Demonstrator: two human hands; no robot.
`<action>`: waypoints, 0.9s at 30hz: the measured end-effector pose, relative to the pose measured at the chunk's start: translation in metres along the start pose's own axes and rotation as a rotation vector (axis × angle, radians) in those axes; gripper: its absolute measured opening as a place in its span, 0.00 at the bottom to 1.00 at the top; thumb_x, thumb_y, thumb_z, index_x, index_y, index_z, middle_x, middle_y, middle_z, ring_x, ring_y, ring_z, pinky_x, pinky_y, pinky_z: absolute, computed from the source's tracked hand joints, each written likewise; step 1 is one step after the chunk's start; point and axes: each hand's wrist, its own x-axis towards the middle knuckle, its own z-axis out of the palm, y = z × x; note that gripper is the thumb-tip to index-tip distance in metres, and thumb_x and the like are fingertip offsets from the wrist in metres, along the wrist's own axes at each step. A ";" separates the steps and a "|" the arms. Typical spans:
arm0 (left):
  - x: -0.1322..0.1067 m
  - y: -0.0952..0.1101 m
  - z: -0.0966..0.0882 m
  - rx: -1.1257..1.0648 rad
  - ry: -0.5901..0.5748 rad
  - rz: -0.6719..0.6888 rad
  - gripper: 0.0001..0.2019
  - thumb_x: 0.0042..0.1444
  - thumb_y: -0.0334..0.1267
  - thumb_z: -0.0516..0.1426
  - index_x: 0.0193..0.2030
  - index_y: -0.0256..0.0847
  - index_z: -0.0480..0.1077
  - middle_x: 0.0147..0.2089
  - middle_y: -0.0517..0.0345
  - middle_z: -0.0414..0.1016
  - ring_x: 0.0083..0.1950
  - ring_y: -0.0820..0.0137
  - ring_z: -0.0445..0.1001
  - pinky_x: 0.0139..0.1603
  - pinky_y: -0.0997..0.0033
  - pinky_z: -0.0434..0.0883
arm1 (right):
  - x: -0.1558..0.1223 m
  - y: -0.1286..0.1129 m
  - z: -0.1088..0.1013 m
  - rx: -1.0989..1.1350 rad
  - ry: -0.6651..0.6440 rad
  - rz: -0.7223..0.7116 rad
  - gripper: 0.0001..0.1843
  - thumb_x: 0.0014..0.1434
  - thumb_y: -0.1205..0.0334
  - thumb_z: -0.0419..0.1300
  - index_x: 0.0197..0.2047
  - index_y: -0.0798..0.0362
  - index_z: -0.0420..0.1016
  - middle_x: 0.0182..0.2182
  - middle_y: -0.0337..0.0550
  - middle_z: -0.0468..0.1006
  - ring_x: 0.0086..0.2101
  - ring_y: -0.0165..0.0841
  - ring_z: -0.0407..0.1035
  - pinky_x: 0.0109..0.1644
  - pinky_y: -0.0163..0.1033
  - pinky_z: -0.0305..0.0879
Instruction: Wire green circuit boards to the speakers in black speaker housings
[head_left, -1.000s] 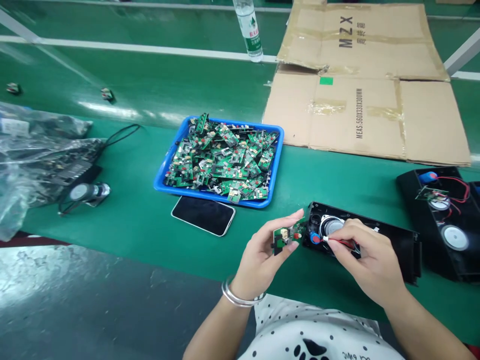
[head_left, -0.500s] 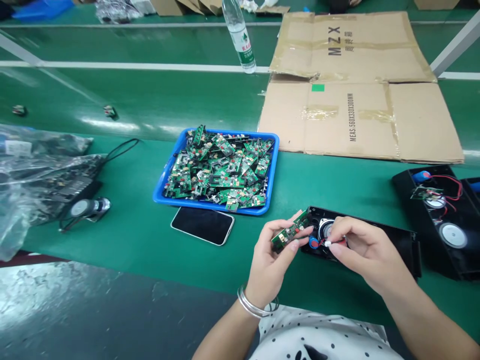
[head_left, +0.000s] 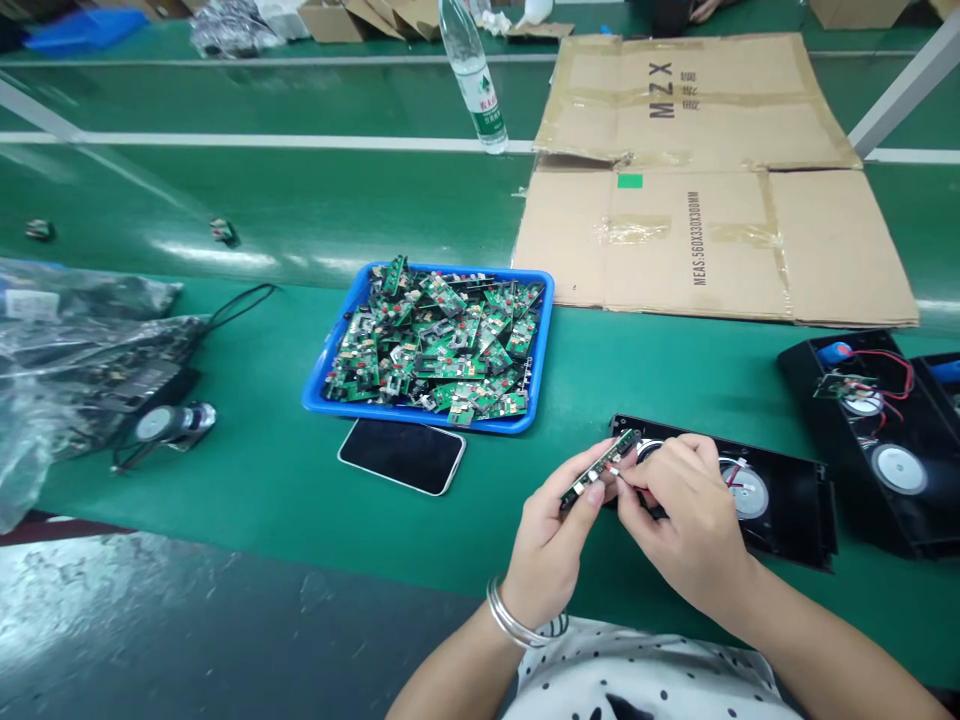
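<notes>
closing onto the circuit board (head_left: 600, 467), the right hand (head_left: 686, 525) now meets the left hand (head_left: 551, 535).

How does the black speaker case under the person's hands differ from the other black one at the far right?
The near case lies partly under the right hand, which meets the circuit board held by the left hand. The far case lies untouched. The far case shows two round speakers and a blue part; the near one shows one speaker. Both are black, open and on the green belt.

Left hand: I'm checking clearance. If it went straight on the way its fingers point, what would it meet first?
Probably the black speaker case just beyond the circuit board that the left hand holds; depth is unclear.
</notes>
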 end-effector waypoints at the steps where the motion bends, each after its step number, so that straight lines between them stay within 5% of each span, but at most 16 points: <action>1: 0.000 -0.001 0.001 0.004 -0.007 0.004 0.15 0.62 0.35 0.54 0.55 0.49 0.70 0.55 0.55 0.74 0.56 0.65 0.72 0.56 0.71 0.70 | -0.001 0.000 0.001 -0.024 0.013 -0.006 0.10 0.57 0.75 0.55 0.27 0.54 0.63 0.20 0.34 0.64 0.24 0.27 0.56 0.36 0.40 0.53; 20: 0.000 -0.012 0.008 -0.248 -0.043 0.175 0.13 0.63 0.38 0.51 0.50 0.45 0.72 0.59 0.54 0.70 0.60 0.58 0.67 0.61 0.59 0.66 | -0.010 0.004 0.008 0.038 0.086 -0.098 0.09 0.58 0.77 0.54 0.30 0.55 0.64 0.22 0.36 0.67 0.25 0.28 0.57 0.37 0.41 0.56; 27: 0.000 0.001 0.010 0.059 -0.118 0.244 0.33 0.59 0.28 0.56 0.64 0.61 0.48 0.63 0.58 0.64 0.63 0.65 0.64 0.64 0.57 0.61 | -0.007 0.015 -0.002 0.120 -0.008 0.054 0.13 0.60 0.73 0.52 0.24 0.53 0.64 0.20 0.34 0.63 0.26 0.27 0.59 0.48 0.45 0.58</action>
